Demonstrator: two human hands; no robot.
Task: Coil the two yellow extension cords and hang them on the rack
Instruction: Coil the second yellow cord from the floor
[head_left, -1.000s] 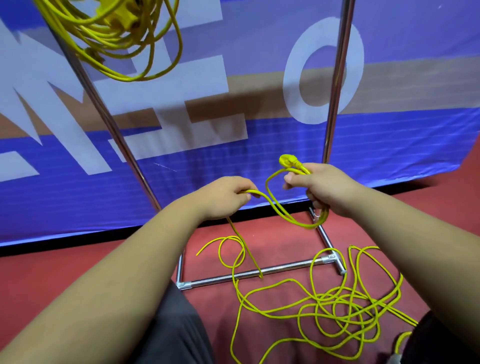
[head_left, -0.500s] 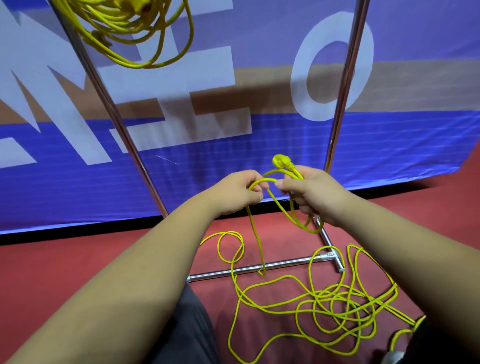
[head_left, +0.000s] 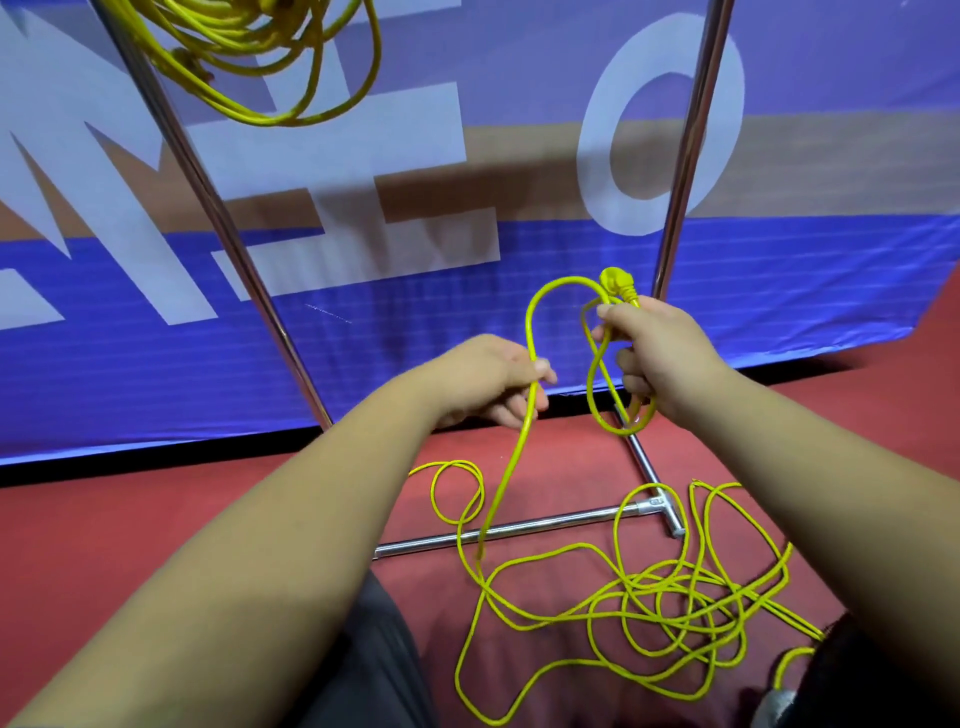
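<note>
Yellow cord no. 2 (head_left: 675, 587) lies mostly in a messy pile on the red floor (head_left: 104, 530), right by the rack's bottom bar (head_left: 519, 529). Its plug end (head_left: 615, 283) sticks up out of the right hand (head_left: 665, 353). That hand's fingers are curled round a couple of small loops, w/ the thumb pressing the cord just under the plug end. Left hand (head_left: 488, 379) pinches the cord between thumb & fingers. From there the cord drops down to the pile. Cord no. 1 (head_left: 270, 57) hangs coiled high up on the rack, by the left pole (head_left: 208, 197).

So I think one cord is done & this one is just begun.

What could go wrong:
- The pile has lots of loops lying over each other, so a fast pull could make a knot.
- Part of the cord crosses the bottom bar, so it may catch there or on the joint (head_left: 655, 503).
- The loops in the right hand are few & small, so they could slip out if the grip goes loose.
</note>
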